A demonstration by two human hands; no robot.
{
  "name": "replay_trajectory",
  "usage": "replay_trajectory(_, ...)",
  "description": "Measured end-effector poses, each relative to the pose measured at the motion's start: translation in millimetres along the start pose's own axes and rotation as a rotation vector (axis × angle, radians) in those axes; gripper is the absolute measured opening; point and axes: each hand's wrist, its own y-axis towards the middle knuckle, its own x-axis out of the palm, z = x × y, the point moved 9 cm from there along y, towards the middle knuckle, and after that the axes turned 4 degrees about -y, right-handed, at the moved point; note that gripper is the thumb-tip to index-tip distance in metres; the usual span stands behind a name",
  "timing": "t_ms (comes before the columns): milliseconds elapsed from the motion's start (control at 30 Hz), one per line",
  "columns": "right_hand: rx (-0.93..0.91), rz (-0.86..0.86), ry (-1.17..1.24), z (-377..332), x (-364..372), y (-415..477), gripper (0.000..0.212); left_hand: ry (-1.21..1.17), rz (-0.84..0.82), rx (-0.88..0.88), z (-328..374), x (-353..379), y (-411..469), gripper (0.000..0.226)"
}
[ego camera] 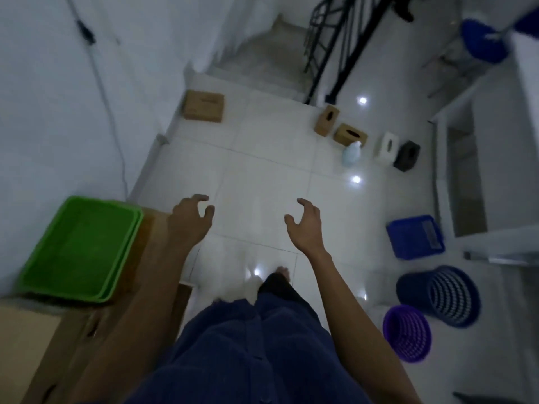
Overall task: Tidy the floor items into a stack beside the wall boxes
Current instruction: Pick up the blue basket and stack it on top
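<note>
Blue ribbed plastic crate [414, 237] sat on the white tiled floor [262, 170] well off to the right of the right hand [304, 225] — clearly the nearer hand. A dark blue mesh basket [437, 295] and a smaller purple mesh basket [407, 336] lay on the same side. Both hands were empty, fingers spread and loosely curled. The left hand [189, 220] hovered beside the green plastic trays [78, 249] stacked on brown cardboard boxes [29, 345] by the wall — probably the destination, across the body from the crate.
</note>
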Motion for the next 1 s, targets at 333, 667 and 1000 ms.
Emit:
replay_trajectory(333,0.325,0.361,0.161,185.2,-231.9,2.7,0.051,0.053,-0.271,0.318,268.3,207.9,19.1,0.034)
replay_trajectory(667,0.504,0.553,0.21,313.7,-426.2,38.1,0.05,0.059,-0.508,0.428,449.4,409.8,-5.4,0.032)
replay_trajectory(1000,0.704,0.56,0.254,438.8,-515.6,136.3,0.05,0.136,-0.669,0.475,576.7,603.4,59.4,0.034)
